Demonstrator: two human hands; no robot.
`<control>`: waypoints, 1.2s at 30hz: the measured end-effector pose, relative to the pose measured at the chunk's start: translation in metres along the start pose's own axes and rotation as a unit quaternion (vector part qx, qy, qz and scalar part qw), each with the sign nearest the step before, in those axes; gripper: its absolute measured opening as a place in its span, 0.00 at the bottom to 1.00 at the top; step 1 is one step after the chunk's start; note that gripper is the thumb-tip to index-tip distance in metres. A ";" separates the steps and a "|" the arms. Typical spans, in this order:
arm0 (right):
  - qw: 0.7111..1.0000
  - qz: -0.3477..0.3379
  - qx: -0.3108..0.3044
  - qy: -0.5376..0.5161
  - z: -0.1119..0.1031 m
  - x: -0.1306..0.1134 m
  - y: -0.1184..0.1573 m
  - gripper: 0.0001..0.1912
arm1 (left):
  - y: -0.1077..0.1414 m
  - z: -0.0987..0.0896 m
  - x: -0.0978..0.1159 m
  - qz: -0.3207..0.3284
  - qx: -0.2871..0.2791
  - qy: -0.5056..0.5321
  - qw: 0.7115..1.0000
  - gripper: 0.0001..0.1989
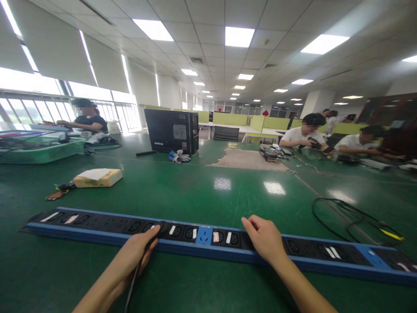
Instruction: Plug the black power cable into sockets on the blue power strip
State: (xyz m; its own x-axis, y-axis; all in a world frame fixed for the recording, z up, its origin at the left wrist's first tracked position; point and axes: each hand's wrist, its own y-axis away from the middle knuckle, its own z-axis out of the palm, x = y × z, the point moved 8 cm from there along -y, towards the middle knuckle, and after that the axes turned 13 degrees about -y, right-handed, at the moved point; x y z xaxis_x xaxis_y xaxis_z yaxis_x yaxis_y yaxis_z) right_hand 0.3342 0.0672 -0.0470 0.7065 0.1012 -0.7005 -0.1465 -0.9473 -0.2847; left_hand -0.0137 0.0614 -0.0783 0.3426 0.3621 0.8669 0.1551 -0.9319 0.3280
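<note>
A long power strip (204, 237) with blue edges, black sockets and several small white labels lies across the green table in front of me. My left hand (140, 250) is closed on a black plug (164, 228) against the strip's socket face, left of the blue socket. How deep the plug sits is hidden by the fingers. From under that hand a black cable (132, 284) hangs toward me. Right of the middle, my right hand (267, 239) lies over the strip with its fingers curled, seeming to grip it; the fingertips are partly hidden.
Behind the strip lies a yellow tissue pack (97, 178). A green basket (61, 152) of cables stands at left. Farther back are a black computer case (172, 130) and gloves (179, 156). A loose black cable (342, 213) coils at right. Other people sit around the table.
</note>
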 end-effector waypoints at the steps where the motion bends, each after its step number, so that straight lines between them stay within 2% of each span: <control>1: 1.000 0.000 0.001 0.002 0.000 0.000 0.000 0.24 | -0.002 -0.001 -0.001 -0.005 0.003 -0.002 1.000 0.30; 13: 1.000 -0.007 0.007 0.008 0.001 -0.002 0.000 0.24 | -0.005 0.003 -0.004 0.014 -0.031 0.006 0.999 0.31; 19: 1.000 -0.009 0.014 0.014 0.000 -0.002 0.002 0.23 | 0.003 -0.020 0.017 0.067 0.010 0.152 0.986 0.26; 21: 1.000 -0.010 0.017 0.018 0.000 -0.003 0.002 0.23 | 0.008 -0.017 0.024 0.089 0.006 0.181 0.979 0.25; 24: 0.999 -0.008 0.024 0.024 -0.001 -0.004 0.001 0.22 | 0.014 0.012 0.027 0.092 -0.033 0.163 0.982 0.28; 28: 0.999 -0.009 0.027 0.030 -0.001 -0.005 0.000 0.21 | 0.028 0.073 0.031 0.094 -0.062 0.088 0.990 0.30; 32: 0.999 -0.013 0.034 0.037 -0.001 -0.006 0.000 0.21 | 0.045 0.135 0.042 0.139 -0.115 0.048 0.982 0.32; 36: 0.998 -0.019 0.036 0.043 -0.001 -0.007 0.001 0.21 | 0.056 0.182 0.042 0.160 -0.183 0.025 0.970 0.32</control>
State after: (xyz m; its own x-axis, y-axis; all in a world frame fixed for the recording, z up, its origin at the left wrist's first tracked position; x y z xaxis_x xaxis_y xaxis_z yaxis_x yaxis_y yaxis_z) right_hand 0.3300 0.0652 -0.0420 0.7683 0.1073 -0.6310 -0.1663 -0.9185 -0.3587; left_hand 0.1781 0.0283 -0.0919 0.2723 0.0596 0.9604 -0.2946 -0.9450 0.1422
